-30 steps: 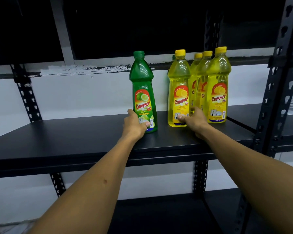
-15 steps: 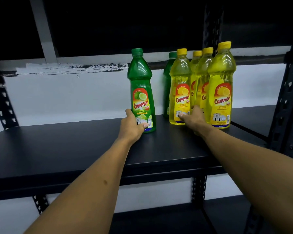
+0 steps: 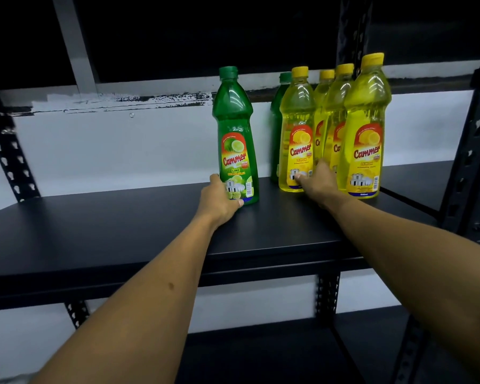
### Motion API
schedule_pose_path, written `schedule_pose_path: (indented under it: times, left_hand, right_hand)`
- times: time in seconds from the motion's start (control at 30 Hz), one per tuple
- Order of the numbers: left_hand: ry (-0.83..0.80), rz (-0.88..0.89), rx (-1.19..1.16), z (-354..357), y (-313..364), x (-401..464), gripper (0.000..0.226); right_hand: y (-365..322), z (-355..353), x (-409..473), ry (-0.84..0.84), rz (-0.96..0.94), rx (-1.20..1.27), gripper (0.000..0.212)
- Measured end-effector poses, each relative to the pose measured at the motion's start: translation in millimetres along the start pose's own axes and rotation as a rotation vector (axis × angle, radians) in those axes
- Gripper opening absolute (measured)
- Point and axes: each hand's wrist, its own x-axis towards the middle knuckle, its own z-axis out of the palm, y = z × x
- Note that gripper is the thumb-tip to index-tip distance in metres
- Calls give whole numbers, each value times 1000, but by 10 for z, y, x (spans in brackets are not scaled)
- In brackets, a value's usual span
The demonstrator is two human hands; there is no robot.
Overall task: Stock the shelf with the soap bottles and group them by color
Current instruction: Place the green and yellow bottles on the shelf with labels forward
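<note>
A green lime soap bottle [image 3: 236, 139] stands upright mid-shelf; my left hand [image 3: 219, 200] grips its base from the left. To its right, my right hand [image 3: 317, 182] holds the base of a yellow lemon bottle [image 3: 297, 126], thumb on the label. That bottle stands beside three more yellow bottles: a front one [image 3: 367, 128] and two behind [image 3: 340, 106] [image 3: 323, 90]. A second green bottle [image 3: 278, 106] is mostly hidden behind the held yellow one.
The black shelf board [image 3: 108, 234] stretches bare to the left of the bottles. Perforated black uprights stand at the left [image 3: 6, 153] and right [image 3: 468, 167]. A white wall runs behind, and a lower shelf [image 3: 261, 353] lies below.
My right hand has slid the yellow bottle back and right, closer to the other yellow ones. The view shifted, revealing a second green bottle behind it. My left hand stays on the green bottle.
</note>
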Motion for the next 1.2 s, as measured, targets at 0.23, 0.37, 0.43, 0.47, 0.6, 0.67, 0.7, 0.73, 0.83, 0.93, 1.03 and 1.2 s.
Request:
schedule_pose_path:
  times: [0.23,0.37,0.43,0.47,0.6,0.67,0.7,0.73,0.83,0.93,1.03,1.2]
  left_hand:
    - [-229,-40,534,-219,-74,-317,57]
    - [-277,-25,681,-235,-34,-447,67]
    - [-279,-31,679,-230,-21,-457,67]
    - [-278,-35,673,-228,-22,-451,67]
    - [-266,-33,659,-218,-43,-429,66]
    - [-263,-27,661,-216,-53,-423,64]
    - [-264,-26,661,-214,-56,-422,64]
    - [-266,-24,661,-213,-56,-419,63]
    - [-274,-22,659,-217,-46,-421,62]
    - [-270,-14,662,-229,-38,-425,63]
    - [-277,-17,655,-241,-31,-417,63]
    - [-272,-21,639,-256,-22,-423,57]
  right_hand:
    - [-99,-100,-262,147,-125,-79,60]
    - [-235,-23,-428,104,-162,36,64]
    - [-321,78,-533,30,-151,79,71]
    - [-366,148,-575,-31,-135,112,76]
    - [-554,366,-673,-280,-68,309,98]
    - [-580,438,-638,-359,-34,300,98]
    - [-577,454,-613,-380,-13,288,94]
    - [-561,471,-583,-394,10,280,88]
    - [-527,464,-565,-375,9,254,73]
    - [-526,434,-611,-344,-8,249,70]
    - [-525,336,-685,-311,-16,223,71]
    - [-383,88,-751,-273,-1,221,73]
